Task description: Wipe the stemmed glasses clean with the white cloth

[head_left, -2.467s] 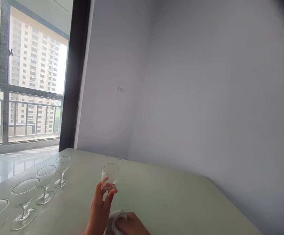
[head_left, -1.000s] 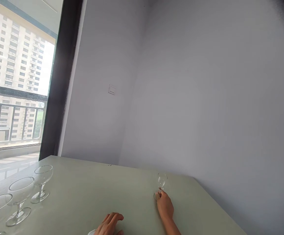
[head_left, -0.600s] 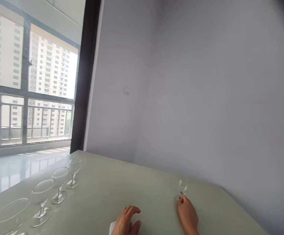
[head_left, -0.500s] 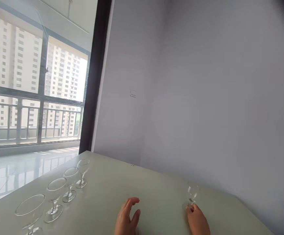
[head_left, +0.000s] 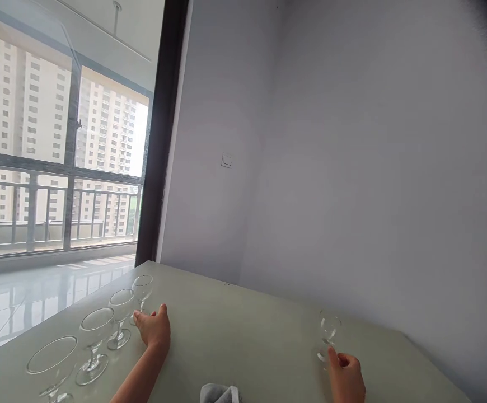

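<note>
Four clear stemmed glasses stand upright in a row along the table's left side. My left hand (head_left: 154, 327) is at the farthest glass (head_left: 143, 288), its fingers around the stem and partly hiding the foot. Nearer stand a second glass (head_left: 121, 313), a third (head_left: 94, 341) and the nearest one (head_left: 52, 366), cut by the bottom edge. On the right, another stemmed glass (head_left: 329, 329) stands upright, with my right hand (head_left: 344, 372) beside its lower stem, thumb and fingers curled together; whether they touch the glass is unclear.
A grey cloth (head_left: 219, 393) lies at the bottom edge of the pale green table (head_left: 235, 330). Behind the table rises a grey wall (head_left: 331, 168) with a switch plate (head_left: 227, 160). Large windows and a railing are on the left.
My left hand has moved from the middle of the table left to the farthest glass. The grey cloth now shows. My right hand has shifted slightly right and down from the right glass's stem.
</note>
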Demonstrator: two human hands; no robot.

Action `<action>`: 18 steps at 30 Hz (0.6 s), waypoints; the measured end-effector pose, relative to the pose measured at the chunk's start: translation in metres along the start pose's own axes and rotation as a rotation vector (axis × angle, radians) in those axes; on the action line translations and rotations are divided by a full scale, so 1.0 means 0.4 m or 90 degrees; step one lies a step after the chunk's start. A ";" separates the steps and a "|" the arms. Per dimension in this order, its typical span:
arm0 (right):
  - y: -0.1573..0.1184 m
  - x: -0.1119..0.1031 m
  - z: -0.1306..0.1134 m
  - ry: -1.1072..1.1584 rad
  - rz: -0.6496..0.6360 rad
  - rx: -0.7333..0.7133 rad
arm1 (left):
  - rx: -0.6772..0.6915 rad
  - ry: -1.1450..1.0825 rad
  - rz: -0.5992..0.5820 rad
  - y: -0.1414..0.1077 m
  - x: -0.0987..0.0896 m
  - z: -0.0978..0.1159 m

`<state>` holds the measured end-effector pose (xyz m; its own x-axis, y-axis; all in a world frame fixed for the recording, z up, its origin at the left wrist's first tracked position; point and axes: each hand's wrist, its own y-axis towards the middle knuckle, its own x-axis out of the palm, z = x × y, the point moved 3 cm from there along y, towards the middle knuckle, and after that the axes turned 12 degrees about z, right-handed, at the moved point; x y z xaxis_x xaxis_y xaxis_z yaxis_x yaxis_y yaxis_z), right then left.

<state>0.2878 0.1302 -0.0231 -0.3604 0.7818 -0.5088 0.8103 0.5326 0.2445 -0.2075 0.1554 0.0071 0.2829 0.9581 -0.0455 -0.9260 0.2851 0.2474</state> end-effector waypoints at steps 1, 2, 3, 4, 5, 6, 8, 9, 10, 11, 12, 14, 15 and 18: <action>-0.002 -0.003 0.000 0.010 0.005 0.007 | -0.033 0.016 0.039 0.013 0.007 -0.006; -0.005 -0.006 0.001 0.024 0.011 0.015 | -0.065 0.030 0.073 0.024 0.014 -0.010; -0.007 -0.008 0.002 0.041 0.017 0.022 | -0.089 0.040 0.098 0.035 0.021 -0.013; -0.009 -0.010 0.003 0.057 0.027 0.030 | -0.103 0.045 0.111 0.044 0.027 -0.014; -0.010 -0.012 0.004 0.072 0.038 0.035 | -0.112 0.049 0.118 0.054 0.032 -0.014; -0.011 -0.013 0.005 0.085 0.050 0.038 | -0.121 0.054 0.123 0.062 0.034 -0.015; -0.012 -0.017 0.006 0.104 0.075 0.043 | -0.137 0.063 0.125 0.077 0.035 -0.017; -0.012 -0.019 0.006 0.111 0.087 0.047 | -0.140 0.067 0.124 0.083 0.033 -0.018; -0.012 -0.023 0.005 0.120 0.100 0.050 | -0.138 0.070 0.121 0.089 0.032 -0.019; -0.012 -0.027 0.003 0.131 0.113 0.051 | -0.131 0.072 0.115 0.093 0.031 -0.019; -0.013 -0.031 0.001 0.142 0.126 0.052 | -0.123 0.073 0.107 0.098 0.030 -0.019; -0.018 -0.042 -0.003 0.168 0.151 0.052 | -0.113 0.077 0.087 0.105 0.032 -0.020; -0.021 -0.047 -0.006 0.183 0.162 0.052 | -0.115 0.081 0.078 0.108 0.033 -0.020; -0.031 -0.065 -0.024 0.243 0.193 0.046 | -0.136 0.097 0.050 0.112 0.037 -0.020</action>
<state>0.2826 0.1064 -0.0050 -0.2356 0.9684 -0.0815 0.9302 0.2490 0.2695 -0.2469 0.1827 0.0098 0.1818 0.9660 -0.1838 -0.9800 0.1933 0.0465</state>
